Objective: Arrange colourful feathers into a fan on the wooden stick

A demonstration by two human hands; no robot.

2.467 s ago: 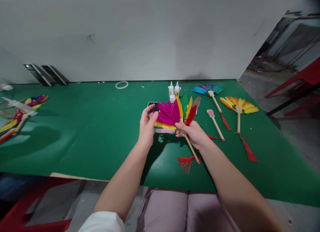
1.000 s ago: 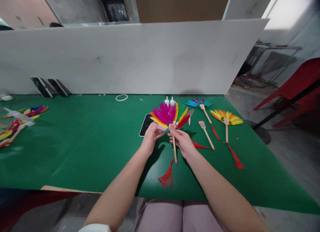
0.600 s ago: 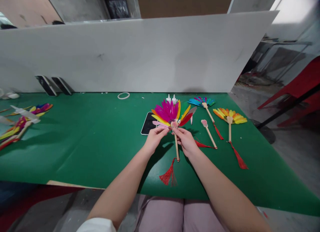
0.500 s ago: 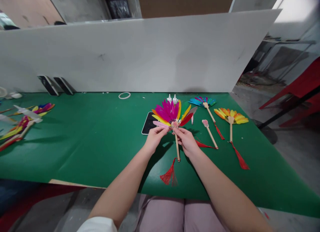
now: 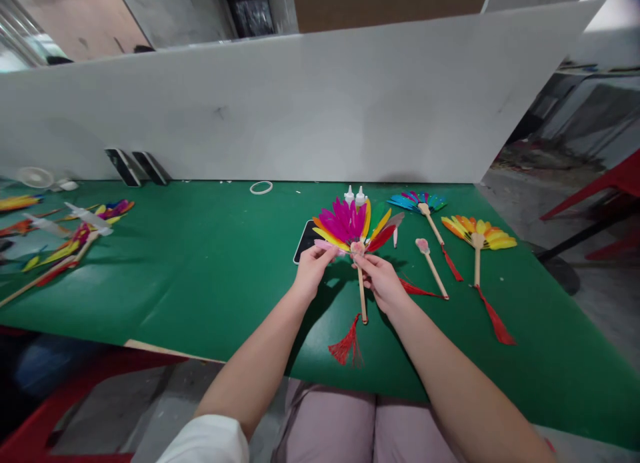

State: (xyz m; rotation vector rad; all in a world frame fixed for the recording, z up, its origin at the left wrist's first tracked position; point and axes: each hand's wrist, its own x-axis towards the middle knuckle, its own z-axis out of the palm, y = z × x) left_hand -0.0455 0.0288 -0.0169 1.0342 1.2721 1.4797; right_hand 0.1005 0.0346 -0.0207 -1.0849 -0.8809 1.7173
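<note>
A feather fan with magenta, yellow, green and red feathers stands upright over the green table. My right hand grips its wooden handle just below the feathers. My left hand pinches a pale pink feather at the fan's lower left edge. A red tassel hangs from the handle's end near the table's front edge.
A black phone lies behind the fan, with two white glue bottles beyond it. To the right lie a blue fan, an orange-yellow fan and a bare stick. More feathers and fans lie far left. A white partition backs the table.
The fan has been turned from tilted to upright, handle pointing toward me. My left hand came down from the feathers' left side to the pink feather at the base. The camera tilted up.
</note>
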